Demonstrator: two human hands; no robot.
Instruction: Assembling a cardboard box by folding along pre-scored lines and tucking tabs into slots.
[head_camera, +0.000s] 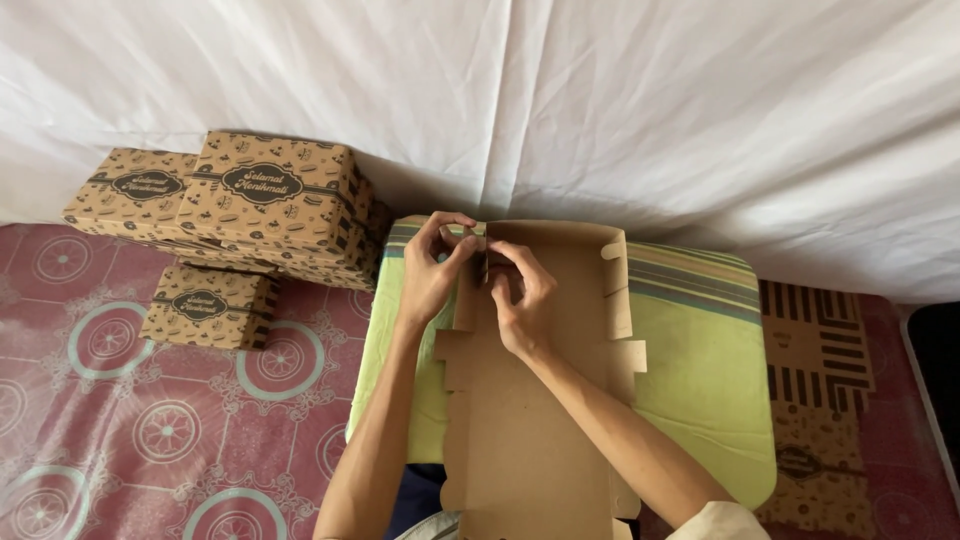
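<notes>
The unfolded cardboard box blank (535, 400) lies plain brown side up on a green striped cushion (700, 360), its long axis running straight away from the person toward the white sheet (600, 100) hanging behind. It is flat kraft board with notched tabs along both long edges; the far left corner flap is being bent upright. There the left hand (430, 270) pinches the flap between thumb and fingers, and the right hand (520, 295) closes its fingertips on the same fold, touching the left. Off to the left, well apart, sit finished printed boxes: a stack of folded boxes (250, 200) against the sheet and a single folded box (208, 307) on the red patterned mat (150, 430). More flat printed blanks (815, 380) lie beside the cushion on the right.
</notes>
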